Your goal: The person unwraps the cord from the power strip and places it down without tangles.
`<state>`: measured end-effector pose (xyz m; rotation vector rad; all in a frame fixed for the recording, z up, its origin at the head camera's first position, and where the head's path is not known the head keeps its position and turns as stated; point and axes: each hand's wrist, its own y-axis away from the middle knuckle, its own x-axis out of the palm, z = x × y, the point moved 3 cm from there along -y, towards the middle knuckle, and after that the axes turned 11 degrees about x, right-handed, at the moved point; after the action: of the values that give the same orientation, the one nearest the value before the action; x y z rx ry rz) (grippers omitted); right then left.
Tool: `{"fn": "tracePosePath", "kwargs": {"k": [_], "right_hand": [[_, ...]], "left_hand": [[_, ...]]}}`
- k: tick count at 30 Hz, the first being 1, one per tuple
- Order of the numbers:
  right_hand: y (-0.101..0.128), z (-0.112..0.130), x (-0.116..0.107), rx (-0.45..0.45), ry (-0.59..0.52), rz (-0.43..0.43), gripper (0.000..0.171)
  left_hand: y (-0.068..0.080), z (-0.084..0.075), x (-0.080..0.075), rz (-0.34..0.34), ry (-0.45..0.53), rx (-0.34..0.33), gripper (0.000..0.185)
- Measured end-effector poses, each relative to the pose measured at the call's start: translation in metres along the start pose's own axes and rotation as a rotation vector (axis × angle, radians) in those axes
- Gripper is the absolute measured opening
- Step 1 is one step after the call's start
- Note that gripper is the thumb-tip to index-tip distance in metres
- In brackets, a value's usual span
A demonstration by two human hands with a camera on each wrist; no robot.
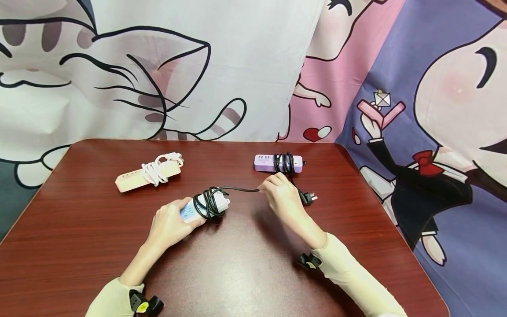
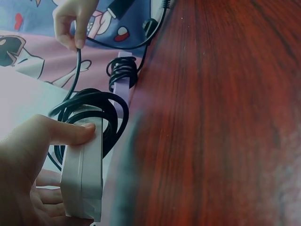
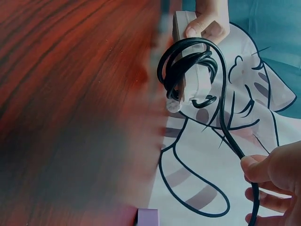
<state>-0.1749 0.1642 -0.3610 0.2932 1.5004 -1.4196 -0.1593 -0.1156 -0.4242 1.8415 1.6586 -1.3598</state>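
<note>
Both hands work mid-table: left hand (image 1: 170, 224) grips the white strip (image 1: 207, 206), right hand (image 1: 281, 196) pinches its black cord (image 1: 241, 189). Several loops are wound; the plug (image 1: 308, 197) end lies loose. Beige strip (image 1: 148, 175) and purple strip (image 1: 277, 163) near the far edge look bundled.

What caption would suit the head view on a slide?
Left hand grips a white power strip wound with black cord, which the right hand pinches, on a red-brown table.
</note>
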Motion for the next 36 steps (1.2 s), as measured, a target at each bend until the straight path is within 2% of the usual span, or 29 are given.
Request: {"fn": "tracePosePath", "kwargs": {"k": [8,22,36], "right_hand": [[0.009,-0.003,-0.005,-0.005,0.044,0.006,0.007],[0.022,-0.012,-0.013,-0.011,0.026,0.007,0.008],[0.026,-0.021,-0.014,-0.016,0.046,0.007,0.010]], "left_hand": [[0.002,-0.001,0.001,-0.003,0.000,0.000,0.052],[0.005,-0.002,-0.002,-0.027,0.011,-0.001,0.052],[0.008,0.002,-0.006,-0.052,0.009,-0.012,0.053]]}}
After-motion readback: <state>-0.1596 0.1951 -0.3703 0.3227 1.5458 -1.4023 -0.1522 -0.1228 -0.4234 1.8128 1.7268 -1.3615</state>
